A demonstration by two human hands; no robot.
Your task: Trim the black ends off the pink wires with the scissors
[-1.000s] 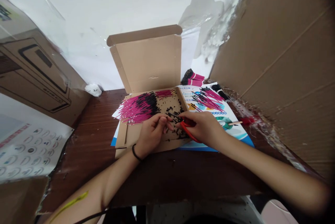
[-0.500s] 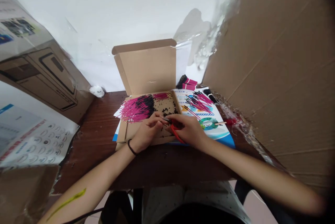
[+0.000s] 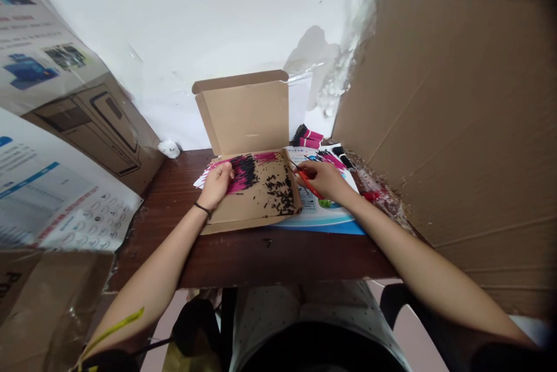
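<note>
My left hand [image 3: 219, 182] is closed over the left part of a pile of pink wires with black ends [image 3: 244, 173]; anything between its fingers is hidden. The pile lies in an open, flat cardboard box [image 3: 237, 212]. At the box's right edge, my right hand [image 3: 325, 179] is wrapped round red-handled scissors [image 3: 310, 185], whose thin dark tip points up and left. Small cut black bits [image 3: 281, 193] are scattered over the right half of the box floor. A smaller bunch of pink wires [image 3: 266, 156] lies at the back of the box.
Printed sheets [image 3: 343, 227] lie under and right of the box. More pink wires [image 3: 328, 157] and tied bundles [image 3: 308, 138] are behind my right hand. Tall cardboard [image 3: 456, 128] bounds the right side; a printed carton [image 3: 108, 128] stands left. A white crumpled lump [image 3: 169, 149] sits at the back left.
My hands, together over the box's middle before, have parted. The left moved left onto the wire pile. The right moved right and back with the scissors, uncovering the black bits.
</note>
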